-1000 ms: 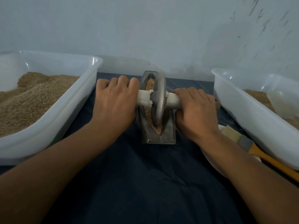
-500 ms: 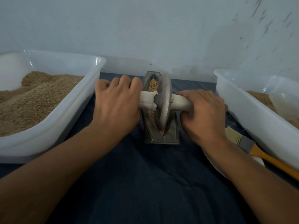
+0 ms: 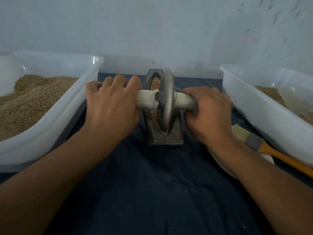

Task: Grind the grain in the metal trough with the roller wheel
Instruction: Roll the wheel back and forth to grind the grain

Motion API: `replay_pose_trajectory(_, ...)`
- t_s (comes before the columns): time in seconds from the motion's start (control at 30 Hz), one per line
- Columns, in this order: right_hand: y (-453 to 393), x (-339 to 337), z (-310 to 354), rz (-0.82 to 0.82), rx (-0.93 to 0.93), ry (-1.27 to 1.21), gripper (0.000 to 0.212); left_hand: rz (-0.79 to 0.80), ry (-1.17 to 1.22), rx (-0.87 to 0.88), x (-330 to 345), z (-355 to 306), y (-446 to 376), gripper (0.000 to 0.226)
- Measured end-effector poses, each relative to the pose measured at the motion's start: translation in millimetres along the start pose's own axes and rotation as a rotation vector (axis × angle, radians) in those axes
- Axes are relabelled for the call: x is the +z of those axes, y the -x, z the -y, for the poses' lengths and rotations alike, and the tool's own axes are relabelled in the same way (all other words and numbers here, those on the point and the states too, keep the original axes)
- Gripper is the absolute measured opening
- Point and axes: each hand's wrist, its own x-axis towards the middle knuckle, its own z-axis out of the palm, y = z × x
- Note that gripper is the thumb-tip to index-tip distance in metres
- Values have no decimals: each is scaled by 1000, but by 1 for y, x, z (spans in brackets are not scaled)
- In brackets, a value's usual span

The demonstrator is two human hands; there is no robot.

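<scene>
Head view: metal trough (image 3: 163, 133) sits on the dark cloth (image 3: 152, 184) that covers the worktop, its long axis running away from the person toward the pale wall (image 3: 152, 28). Grain (image 3: 154, 84) fills its channel. The roller wheel (image 3: 166, 99) stands upright on edge inside the trough, its lower rim down in the grain near the trough's near end. A whitish handle (image 3: 146, 100) passes through the wheel's hub and sticks out on both sides.

The left hand (image 3: 112, 106) has its fingers curled over the left part of the handle, knuckles up, gripping it. The right hand (image 3: 209, 111) grips the right part, fingers wrapped over the top and the thumb tucked under.

A translucent left tub (image 3: 50, 133) stands just beside the left forearm, heaped with brown grain. A matching right tub (image 3: 264, 116) stands on the other side and holds more grain plus a pale scoop-like object, too blurred to name. Between the right wrist and that tub lies a brush (image 3: 254, 141) with pale bristles, grey ferrule and orange handle, resting over a white dish (image 3: 221, 163) mostly hidden by the forearm.
</scene>
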Motion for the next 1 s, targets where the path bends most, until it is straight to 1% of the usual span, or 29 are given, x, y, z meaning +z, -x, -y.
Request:
replay_pose_trajectory(0.13, -2, 4, -3, 63, 24, -6, 42, -15, -37, 58, 4, 3, -1, 33)
replay_pose_trajectory(0.27, -5, 11, -8, 138, -6, 71, 39, -10, -62, 106, 11, 7, -6, 36)
replay_pose_trajectory(0.4, -14, 17, -12, 206, -54, 178, 41, 16, -58, 103, 20, 8, -13, 36)
replay_pose_trajectory(0.57, -30, 26, -16, 259, -66, 240, 38, 45, -58, 77, 33, 10, -25, 37)
replay_pose_trajectory(0.8, -58, 41, -26, 322, -121, 220, 46, 100, -51, 22, 51, 12, -38, 42)
replay_pose_trajectory(1.0, -75, 55, -37, 368, -104, 198, 50, 58, -77, 33, 64, 14, -51, 41)
